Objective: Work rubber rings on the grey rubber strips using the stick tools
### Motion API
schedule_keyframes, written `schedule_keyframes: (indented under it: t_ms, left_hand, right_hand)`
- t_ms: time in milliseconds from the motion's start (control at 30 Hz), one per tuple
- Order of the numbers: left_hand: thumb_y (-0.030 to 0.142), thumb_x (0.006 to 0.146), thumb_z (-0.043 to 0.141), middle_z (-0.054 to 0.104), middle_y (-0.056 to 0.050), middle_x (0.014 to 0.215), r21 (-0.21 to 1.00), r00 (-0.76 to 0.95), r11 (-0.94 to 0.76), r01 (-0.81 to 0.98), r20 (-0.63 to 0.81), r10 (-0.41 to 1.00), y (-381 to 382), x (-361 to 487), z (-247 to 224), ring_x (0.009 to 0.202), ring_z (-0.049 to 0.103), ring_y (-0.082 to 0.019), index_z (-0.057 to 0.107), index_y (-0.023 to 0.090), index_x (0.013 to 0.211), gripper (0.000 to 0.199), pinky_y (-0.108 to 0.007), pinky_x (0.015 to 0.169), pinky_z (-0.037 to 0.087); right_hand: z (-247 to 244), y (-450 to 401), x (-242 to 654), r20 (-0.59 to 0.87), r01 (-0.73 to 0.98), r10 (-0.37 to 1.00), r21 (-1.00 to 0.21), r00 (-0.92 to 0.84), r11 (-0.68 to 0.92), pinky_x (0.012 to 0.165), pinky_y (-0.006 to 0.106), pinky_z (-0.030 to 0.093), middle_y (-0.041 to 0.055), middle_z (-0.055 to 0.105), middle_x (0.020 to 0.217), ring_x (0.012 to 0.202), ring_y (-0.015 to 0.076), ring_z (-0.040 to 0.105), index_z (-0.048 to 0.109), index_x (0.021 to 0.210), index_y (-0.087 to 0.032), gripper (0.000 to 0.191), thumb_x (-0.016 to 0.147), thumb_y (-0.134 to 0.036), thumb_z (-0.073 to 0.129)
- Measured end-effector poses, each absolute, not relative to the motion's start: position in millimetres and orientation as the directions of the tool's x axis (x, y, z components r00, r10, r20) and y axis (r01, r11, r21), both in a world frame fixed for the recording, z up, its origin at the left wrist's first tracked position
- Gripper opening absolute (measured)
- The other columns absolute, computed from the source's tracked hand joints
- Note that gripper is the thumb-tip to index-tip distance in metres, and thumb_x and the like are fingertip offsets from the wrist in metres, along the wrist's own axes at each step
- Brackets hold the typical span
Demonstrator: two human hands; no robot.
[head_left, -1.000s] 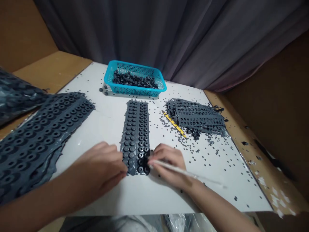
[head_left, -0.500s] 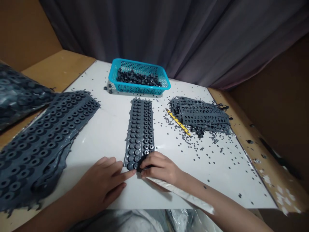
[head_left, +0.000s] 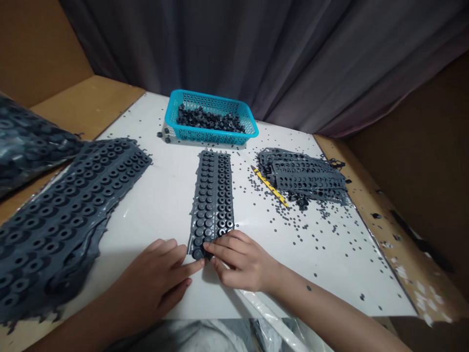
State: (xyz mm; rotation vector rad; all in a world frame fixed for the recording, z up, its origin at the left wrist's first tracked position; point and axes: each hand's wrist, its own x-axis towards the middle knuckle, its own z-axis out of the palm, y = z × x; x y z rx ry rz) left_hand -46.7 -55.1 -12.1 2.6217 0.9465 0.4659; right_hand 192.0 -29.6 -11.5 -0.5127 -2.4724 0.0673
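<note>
A dark grey moulded rubber sheet [head_left: 214, 195] with rows of round button-like parts lies lengthwise in front of me. My right hand [head_left: 238, 261] is at its near end, fingertips over the last rounds and thumb below the edge, pinching there; the fingers hide that corner. My left hand [head_left: 161, 269] rests on the table to the left, index finger stretched out to the sheet's near edge, other fingers loosely bent, holding nothing. From beneath my right hand a white strip [head_left: 266, 313] runs down past the table's front edge.
A blue basket [head_left: 216, 135] of loose black parts stands at the back. Larger ringed rubber sheets [head_left: 73, 210] lie left beside a clear bag [head_left: 29, 142] of parts. On the right are punched-out sheets [head_left: 308, 173], a yellow pointed tool [head_left: 269, 186] and scattered small black discs.
My right hand's fingers have stretched out over the sheet's near rounds from a more curled grip. The white strip has swung down. My left hand stays in place.
</note>
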Motion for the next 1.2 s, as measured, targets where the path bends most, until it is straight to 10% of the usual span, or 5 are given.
schedule_keyframes:
  t_ms: [167,400,600,1200]
  left_hand:
    - [0.013,0.087,0.045,0.053,-0.004,0.088,0.417,0.716,-0.725,0.549,0.215,0.665,-55.3,-47.7,-12.9,0.080,0.047,-0.021,0.054,0.027,0.121,0.038,-0.038,0.075,0.036]
    - [0.013,0.088,0.043,0.051,-0.004,0.088,0.447,0.707,-0.699,0.558,0.185,0.682,-55.3,-47.4,-10.7,0.080,0.044,-0.021,0.053,0.028,0.121,0.038,-0.037,0.074,0.035]
    - [0.014,0.087,0.043,0.050,-0.004,0.087,0.421,0.710,-0.701,0.575,0.169,0.684,-55.6,-46.4,-8.6,0.078,0.043,-0.020,0.055,0.028,0.120,0.038,-0.035,0.072,0.035]
    - [0.012,0.086,0.042,0.044,-0.003,0.086,0.475,0.687,-0.668,0.572,0.168,0.707,-56.2,-43.8,-7.9,0.078,0.041,-0.020,0.054,0.028,0.119,0.038,-0.036,0.071,0.034]
  right_hand:
    - [-13.0,-19.8,197.5,0.592,0.371,0.465,-0.283,-0.658,0.884,0.072,0.036,0.058,0.0118,0.068,0.113,0.095,0.0211,0.065,0.057,0.079,-0.022,0.015,0.082,-0.007,0.061]
    - [-8.6,-17.0,203.6,0.492,0.273,0.770,-0.739,-0.406,0.616,0.079,0.034,0.056,0.0112,0.071,0.105,0.095,0.0184,0.067,0.061,0.088,-0.020,0.003,0.086,-0.018,0.060]
    - [-15.2,-18.3,205.2,0.461,0.206,0.515,-0.568,-0.722,0.797,0.087,0.029,0.049,0.0058,0.070,0.111,0.108,0.0148,0.061,0.065,0.087,-0.020,0.004,0.086,-0.023,0.063]
    - [1.6,-18.9,193.2,0.536,0.258,0.243,-0.049,-0.808,0.965,0.068,0.031,0.054,0.0077,0.073,0.101,0.084,0.0166,0.066,0.053,0.063,-0.022,0.024,0.084,-0.010,0.058]
